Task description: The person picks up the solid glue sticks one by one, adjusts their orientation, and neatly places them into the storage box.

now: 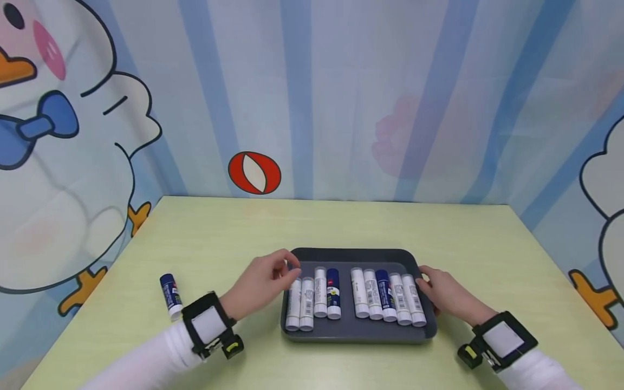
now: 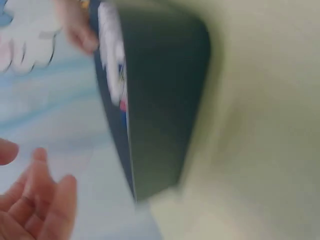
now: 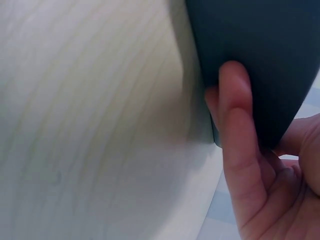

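Note:
A dark grey tray [image 1: 358,331] stands on the table with several glue sticks in it, most of them white and two of them blue. The glue sticks form a left group [image 1: 307,303] and a right group [image 1: 386,298]. By the tray's left rim hovers my left hand [image 1: 260,281], its fingers loosely bent. The left wrist view shows those fingers [image 2: 57,210] apart from the tray's side [image 2: 165,100], holding nothing. My right hand [image 1: 446,290] grips the tray's right rim; in the right wrist view its fingers [image 3: 237,135] press against the tray's outer wall [image 3: 265,50].
A single blue glue stick [image 1: 170,295] with a white end lies on the pale table [image 1: 234,233], left of the tray. Behind the table hangs a striped blue cloth [image 1: 331,108] with cartoon pictures.

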The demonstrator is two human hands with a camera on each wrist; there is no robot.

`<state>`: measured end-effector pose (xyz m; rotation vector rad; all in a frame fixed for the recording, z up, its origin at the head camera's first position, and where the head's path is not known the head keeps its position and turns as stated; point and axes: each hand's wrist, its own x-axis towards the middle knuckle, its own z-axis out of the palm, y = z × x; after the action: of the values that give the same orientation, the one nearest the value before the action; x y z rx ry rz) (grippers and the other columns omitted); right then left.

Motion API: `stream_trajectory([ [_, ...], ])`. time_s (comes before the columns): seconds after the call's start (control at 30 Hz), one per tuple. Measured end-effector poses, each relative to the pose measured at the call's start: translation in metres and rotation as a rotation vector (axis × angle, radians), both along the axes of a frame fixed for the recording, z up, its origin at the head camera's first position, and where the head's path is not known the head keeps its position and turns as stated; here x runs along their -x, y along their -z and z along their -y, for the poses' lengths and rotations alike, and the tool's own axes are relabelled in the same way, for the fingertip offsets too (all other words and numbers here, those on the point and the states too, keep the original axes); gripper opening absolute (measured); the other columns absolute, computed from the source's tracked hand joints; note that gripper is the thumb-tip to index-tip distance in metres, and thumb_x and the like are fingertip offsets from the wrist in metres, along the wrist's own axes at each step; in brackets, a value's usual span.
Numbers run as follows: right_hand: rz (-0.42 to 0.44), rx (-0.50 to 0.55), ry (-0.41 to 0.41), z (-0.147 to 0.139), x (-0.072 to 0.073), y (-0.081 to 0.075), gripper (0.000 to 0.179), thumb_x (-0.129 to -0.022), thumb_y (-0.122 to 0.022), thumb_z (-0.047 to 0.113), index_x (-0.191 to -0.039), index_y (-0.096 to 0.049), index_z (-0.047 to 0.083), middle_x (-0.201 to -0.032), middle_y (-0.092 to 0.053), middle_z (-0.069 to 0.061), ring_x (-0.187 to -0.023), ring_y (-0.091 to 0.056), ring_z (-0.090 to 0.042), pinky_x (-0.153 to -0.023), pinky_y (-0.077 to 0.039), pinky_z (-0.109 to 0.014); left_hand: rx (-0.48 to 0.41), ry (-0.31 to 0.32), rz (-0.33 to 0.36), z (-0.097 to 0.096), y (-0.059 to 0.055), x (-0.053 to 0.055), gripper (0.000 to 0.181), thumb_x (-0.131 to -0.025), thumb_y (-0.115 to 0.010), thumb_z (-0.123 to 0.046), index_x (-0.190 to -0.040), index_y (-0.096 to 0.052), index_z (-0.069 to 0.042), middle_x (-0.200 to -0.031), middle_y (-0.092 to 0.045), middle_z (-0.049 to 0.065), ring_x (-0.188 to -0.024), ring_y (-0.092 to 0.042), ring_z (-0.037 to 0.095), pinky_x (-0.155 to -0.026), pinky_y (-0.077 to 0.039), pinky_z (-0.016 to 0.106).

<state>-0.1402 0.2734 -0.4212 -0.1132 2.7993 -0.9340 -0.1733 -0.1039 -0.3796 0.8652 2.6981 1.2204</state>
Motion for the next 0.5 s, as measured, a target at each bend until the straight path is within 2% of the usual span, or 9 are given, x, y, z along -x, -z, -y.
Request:
stream_trajectory([
  [0.1, -0.004, 0.015, -0.004, 0.0, 0.0, -0.001, 0.039, -0.1, -0.047, 0.004, -0.131, -0.038, -0.017, -0.081, -0.064, -0.016, -0.044, -0.057, -0.019, -0.045, -0.048, -0.034, 0.04, -0.146, -0.038, 0.03, -0.006, -0.001, 0.016, -0.095, -0.064, -0.022, -0.106, -0.064, -0.01, -0.073, -0.056, -0.004, -0.062, -0.05, 0.013, -0.054, -0.041, 0.028],
  [0.2, -0.007, 0.025, -0.006, 0.001, -0.001, -0.001, 0.038, -0.099, -0.046, 0.003, -0.131, -0.038, -0.017, -0.082, -0.065, -0.017, -0.044, -0.057, -0.019, -0.045, -0.048, -0.034, 0.084, -0.253, -0.04, 0.059, -0.009, -0.002, 0.021, -0.095, -0.063, -0.024, -0.11, -0.063, -0.009, -0.082, -0.06, -0.001, -0.07, -0.053, 0.015, -0.058, -0.044, 0.03],
  [0.37, -0.004, 0.012, -0.002, 0.001, -0.001, -0.001, 0.039, -0.1, -0.046, 0.004, -0.131, -0.038, -0.017, -0.079, -0.064, -0.014, -0.044, -0.056, -0.019, -0.045, -0.048, -0.034, 0.146, -0.349, -0.05, 0.103, -0.008, -0.007, 0.026, -0.096, -0.063, -0.026, -0.114, -0.06, -0.007, -0.092, -0.063, 0.003, -0.079, -0.057, 0.018, -0.062, -0.045, 0.033],
  [0.5, -0.001, -0.003, -0.002, 0.001, -0.001, -0.001, 0.04, -0.1, -0.046, 0.005, -0.132, -0.037, -0.017, -0.077, -0.063, -0.011, -0.044, -0.056, -0.018, -0.046, -0.047, -0.033, 0.259, -0.399, -0.024, 0.132, -0.004, -0.014, 0.034, -0.095, -0.063, -0.029, -0.117, -0.058, -0.003, -0.094, -0.064, 0.006, -0.077, -0.058, 0.018, -0.06, -0.045, 0.032],
])
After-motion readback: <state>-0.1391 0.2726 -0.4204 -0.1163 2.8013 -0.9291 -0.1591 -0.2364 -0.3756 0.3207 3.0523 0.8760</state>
